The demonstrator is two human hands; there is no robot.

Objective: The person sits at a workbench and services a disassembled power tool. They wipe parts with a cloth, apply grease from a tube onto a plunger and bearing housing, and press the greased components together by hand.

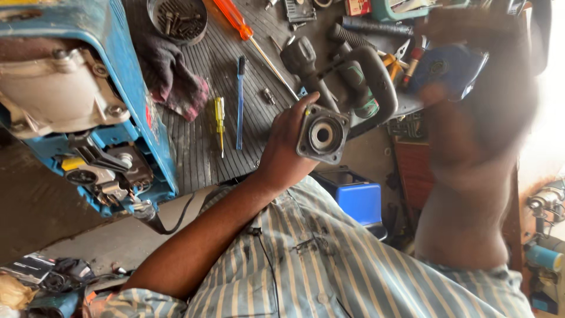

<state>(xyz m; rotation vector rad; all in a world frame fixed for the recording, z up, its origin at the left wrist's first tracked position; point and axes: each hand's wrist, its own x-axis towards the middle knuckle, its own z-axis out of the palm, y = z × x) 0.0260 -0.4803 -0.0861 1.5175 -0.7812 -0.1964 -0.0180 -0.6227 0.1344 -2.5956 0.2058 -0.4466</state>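
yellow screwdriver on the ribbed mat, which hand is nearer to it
The left hand. It holds a square metal housing just right of the yellow screwdriver. The right hand, blurred, is raised far off at the image's right side.

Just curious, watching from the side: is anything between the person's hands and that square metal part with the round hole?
Nothing visible is. The left hand already grips the square metal housing directly, above the ribbed mat. The right hand is a raised blur near a blue object, apart from the housing; its grip cannot be told.
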